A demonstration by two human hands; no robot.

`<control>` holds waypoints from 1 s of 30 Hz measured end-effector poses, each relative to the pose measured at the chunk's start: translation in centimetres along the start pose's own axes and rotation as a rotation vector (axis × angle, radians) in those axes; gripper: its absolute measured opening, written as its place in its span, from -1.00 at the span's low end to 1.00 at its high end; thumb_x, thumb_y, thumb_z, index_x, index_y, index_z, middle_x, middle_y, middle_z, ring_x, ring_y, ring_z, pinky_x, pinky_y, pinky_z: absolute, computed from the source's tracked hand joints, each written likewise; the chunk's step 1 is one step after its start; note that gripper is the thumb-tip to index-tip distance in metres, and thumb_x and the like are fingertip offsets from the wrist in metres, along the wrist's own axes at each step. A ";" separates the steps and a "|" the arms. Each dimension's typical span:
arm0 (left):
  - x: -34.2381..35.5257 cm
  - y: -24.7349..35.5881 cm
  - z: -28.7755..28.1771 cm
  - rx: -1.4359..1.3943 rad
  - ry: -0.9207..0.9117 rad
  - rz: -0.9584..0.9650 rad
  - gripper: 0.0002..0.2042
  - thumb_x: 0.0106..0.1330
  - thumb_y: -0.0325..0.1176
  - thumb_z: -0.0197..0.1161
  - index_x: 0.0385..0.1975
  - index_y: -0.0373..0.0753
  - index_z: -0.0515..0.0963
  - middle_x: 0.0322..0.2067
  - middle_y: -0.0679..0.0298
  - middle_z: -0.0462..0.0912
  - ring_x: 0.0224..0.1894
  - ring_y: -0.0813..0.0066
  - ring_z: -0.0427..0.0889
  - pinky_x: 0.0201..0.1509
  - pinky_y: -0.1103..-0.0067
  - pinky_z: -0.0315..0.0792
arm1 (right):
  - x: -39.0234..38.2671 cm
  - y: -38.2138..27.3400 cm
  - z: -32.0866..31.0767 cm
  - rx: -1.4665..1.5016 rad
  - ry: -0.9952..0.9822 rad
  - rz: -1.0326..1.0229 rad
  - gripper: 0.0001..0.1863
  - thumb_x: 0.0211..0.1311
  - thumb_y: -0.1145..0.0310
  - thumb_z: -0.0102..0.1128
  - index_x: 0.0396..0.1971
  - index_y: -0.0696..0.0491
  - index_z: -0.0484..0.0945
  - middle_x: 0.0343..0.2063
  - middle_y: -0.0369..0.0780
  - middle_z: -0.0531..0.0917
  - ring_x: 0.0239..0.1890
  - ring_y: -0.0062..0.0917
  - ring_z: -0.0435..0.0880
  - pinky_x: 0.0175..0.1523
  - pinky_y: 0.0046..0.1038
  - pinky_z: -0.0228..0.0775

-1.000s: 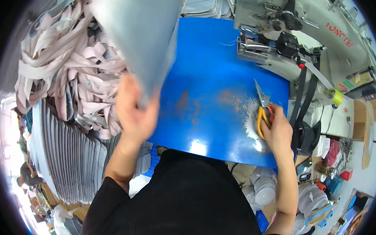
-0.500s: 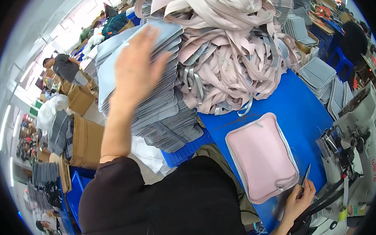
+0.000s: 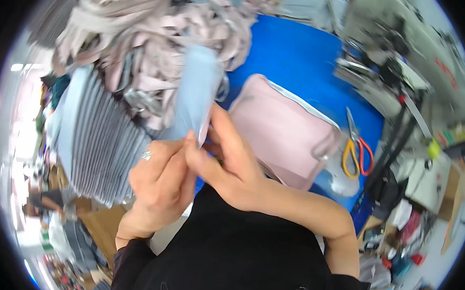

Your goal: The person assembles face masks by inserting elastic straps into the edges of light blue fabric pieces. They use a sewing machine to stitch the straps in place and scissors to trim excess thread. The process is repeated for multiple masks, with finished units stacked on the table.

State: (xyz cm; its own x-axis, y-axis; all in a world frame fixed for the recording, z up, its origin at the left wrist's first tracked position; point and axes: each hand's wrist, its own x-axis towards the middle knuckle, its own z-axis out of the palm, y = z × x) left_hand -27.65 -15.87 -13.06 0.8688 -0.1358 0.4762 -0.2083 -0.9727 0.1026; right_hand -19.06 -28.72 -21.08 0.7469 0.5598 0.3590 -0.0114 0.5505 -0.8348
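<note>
Close in front of my body, a light blue-grey fabric panel [image 3: 198,81] is pinched along its near edge by both hands. My left hand [image 3: 161,178], with a ring on one finger, is closed on it, and my right hand [image 3: 231,163] grips it from the other side; its thumb lies close to my left fingers. A strip of pink shows along the panel's right edge. To the right, a pink zippered pouch [image 3: 280,131] lies on the blue tabletop [image 3: 299,49]. Beyond the pouch rest scissors [image 3: 355,153] with one yellow and one red handle, blades parted.
Left of my hands rises a tall stack of grey-blue panels [image 3: 100,144]. Behind it, a big heap of pale pink zipper strips [image 3: 153,58] covers the table's far left. A sewing machine [image 3: 413,54] stands at the right. Another person [image 3: 48,200] is at the far left.
My left hand has come off the stack and now holds a panel in front of me. My right hand has left the scissors on the table and joined it. The view has swung right.
</note>
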 end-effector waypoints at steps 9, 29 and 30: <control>13.5 -5.1 8.9 -0.207 0.172 0.423 -0.81 0.27 -0.35 0.42 -0.16 -0.18 0.70 -0.14 0.16 0.69 -0.16 0.04 0.66 -0.10 0.34 0.52 | 3.3 -4.1 -9.2 -0.420 0.037 0.259 -0.70 0.56 0.25 0.07 -0.17 0.19 0.62 -0.42 -0.13 0.68 -0.32 -0.45 0.71 -0.20 -0.40 0.49; 11.0 -14.5 23.1 -1.181 -1.009 -0.215 -0.78 0.40 -0.23 0.41 -0.24 -0.28 0.76 -0.30 0.34 0.75 -0.19 0.63 0.63 -0.06 0.63 0.49 | -0.8 -1.4 -19.5 -0.665 -0.039 0.874 -0.70 0.34 0.18 0.42 -0.36 0.15 0.77 -0.50 -0.35 0.70 -0.47 -0.66 0.53 -0.36 -0.46 0.30; 11.2 -14.4 23.2 -1.039 -0.891 -0.098 -0.77 0.40 -0.23 0.40 -0.26 -0.30 0.76 -0.29 0.32 0.74 -0.16 0.58 0.63 -0.03 0.61 0.48 | -1.0 -1.4 -19.5 -0.819 -0.021 0.772 -0.72 0.32 0.18 0.43 -0.36 0.13 0.78 -0.44 -0.32 0.72 -0.44 -0.60 0.56 -0.34 -0.44 0.33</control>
State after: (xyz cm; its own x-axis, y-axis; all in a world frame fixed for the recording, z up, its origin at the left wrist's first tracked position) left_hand -4.52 -7.78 -29.44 0.8089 -0.5332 -0.2478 -0.0242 -0.4513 0.8921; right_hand -6.80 -42.12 -28.37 0.7174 0.5889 -0.3721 -0.0200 -0.5166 -0.8560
